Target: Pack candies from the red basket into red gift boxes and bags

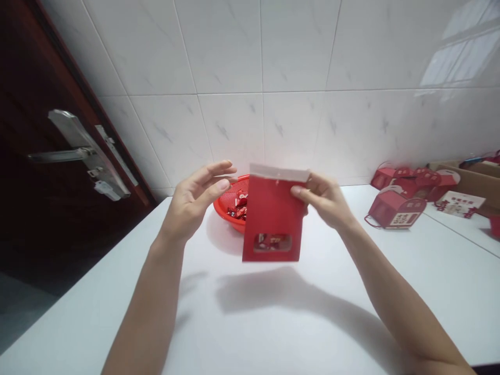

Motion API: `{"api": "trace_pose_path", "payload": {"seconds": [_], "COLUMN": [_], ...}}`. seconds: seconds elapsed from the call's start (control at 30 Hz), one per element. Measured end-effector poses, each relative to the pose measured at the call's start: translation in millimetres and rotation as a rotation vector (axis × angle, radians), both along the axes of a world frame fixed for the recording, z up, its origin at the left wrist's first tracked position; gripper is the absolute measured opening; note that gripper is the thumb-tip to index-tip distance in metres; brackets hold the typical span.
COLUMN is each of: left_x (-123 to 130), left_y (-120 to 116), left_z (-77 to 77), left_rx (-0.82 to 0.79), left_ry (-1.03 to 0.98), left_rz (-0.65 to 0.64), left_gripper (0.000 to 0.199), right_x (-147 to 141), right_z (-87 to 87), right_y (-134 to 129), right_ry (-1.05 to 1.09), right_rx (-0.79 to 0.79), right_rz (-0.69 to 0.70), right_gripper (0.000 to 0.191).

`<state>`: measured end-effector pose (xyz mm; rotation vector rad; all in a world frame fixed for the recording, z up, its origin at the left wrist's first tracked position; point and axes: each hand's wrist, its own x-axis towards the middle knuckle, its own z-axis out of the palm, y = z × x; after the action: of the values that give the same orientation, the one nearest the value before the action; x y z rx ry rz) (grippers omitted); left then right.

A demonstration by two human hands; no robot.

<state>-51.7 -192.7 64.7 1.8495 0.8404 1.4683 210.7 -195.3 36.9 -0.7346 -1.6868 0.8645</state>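
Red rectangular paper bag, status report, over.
Right hand gripping red rectangular paper bag above white table. Left hand open, apart from bag. Red round plastic mesh basket behind, partly blocked.

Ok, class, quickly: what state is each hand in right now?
Left hand: open, holding nothing, near the round red plastic basket.
Right hand: closed, its grip on the upper side edge of the rectangular red paper bag.

Through my remote feed I see a white table [250,338] carrying a red basket [239,188] toward its far edge, with small red boxes [390,207] farther right.
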Motion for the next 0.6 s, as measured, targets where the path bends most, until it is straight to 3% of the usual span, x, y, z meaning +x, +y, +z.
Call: {"api": "trace_pose_path", "payload": {"seconds": [0.33,0.6], "left_x": [19,23], "left_y": [-3,-2], "left_z": [-7.3,-13.3], "left_rx": [-0.150,-0.206], "left_ry": [0.228,0.255], "left_rz": [-0.081,-0.155], "left_gripper": [0.050,0.060], "right_x": [10,16], "right_z": [-11.6,-10.6], "right_y": [-22,-28], "right_ry": [-0.018,0.067], "right_rx": [-0.099,-0.033], "right_rz": [-0.107,-0.147], "right_gripper": [0.036,0.033]}}
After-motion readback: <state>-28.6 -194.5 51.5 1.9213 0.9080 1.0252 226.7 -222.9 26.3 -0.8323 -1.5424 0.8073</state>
